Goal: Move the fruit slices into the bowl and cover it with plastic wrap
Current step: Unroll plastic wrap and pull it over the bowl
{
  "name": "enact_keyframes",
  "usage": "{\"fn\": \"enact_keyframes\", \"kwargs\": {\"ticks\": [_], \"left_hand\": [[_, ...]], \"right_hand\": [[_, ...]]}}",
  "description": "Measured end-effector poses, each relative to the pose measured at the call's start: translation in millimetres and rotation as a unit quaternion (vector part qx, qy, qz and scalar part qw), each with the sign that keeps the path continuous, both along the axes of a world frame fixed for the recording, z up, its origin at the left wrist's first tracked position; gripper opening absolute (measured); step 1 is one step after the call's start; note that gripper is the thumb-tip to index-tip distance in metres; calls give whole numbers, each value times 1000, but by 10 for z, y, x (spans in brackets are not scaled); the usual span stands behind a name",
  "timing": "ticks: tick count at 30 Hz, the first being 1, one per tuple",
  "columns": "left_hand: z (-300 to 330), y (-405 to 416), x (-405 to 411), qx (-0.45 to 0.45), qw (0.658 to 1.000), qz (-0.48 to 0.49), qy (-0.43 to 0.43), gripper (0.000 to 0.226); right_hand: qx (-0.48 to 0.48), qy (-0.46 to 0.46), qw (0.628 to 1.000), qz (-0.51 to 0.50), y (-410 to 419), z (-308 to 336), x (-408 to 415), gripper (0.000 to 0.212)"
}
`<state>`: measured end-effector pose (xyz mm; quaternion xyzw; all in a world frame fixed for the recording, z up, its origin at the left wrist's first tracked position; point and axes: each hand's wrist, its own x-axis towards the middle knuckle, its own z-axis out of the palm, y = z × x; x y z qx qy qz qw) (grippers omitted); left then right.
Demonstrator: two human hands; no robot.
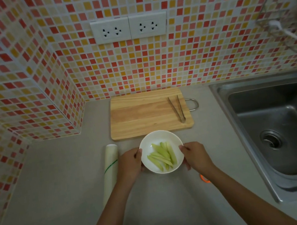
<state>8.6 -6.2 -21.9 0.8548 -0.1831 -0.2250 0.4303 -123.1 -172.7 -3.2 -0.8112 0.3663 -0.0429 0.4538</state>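
Note:
A white bowl (150, 141) stands on the grey counter just in front of the cutting board. Several pale green fruit slices (162, 156) lie inside it. My left hand (131, 164) grips the bowl's left rim and my right hand (196, 155) grips its right rim. A roll of plastic wrap (110, 170) lies lengthwise on the counter just left of my left hand. I cannot tell whether any wrap lies over the bowl.
A wooden cutting board (144, 117) with metal tongs (178, 110) on its right side sits behind the bowl. A steel sink (285, 128) is at the right. A small orange object (204, 179) peeks out beside my right wrist. Tiled walls close the back and left.

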Motion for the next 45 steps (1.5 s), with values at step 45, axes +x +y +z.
{"fn": "enact_keyframes", "kwargs": {"ticks": [45], "left_hand": [[-87,941,-105,262,958,105,-59,53]], "right_hand": [[-48,-25,996,-74,316,-36,-528,29]]}}
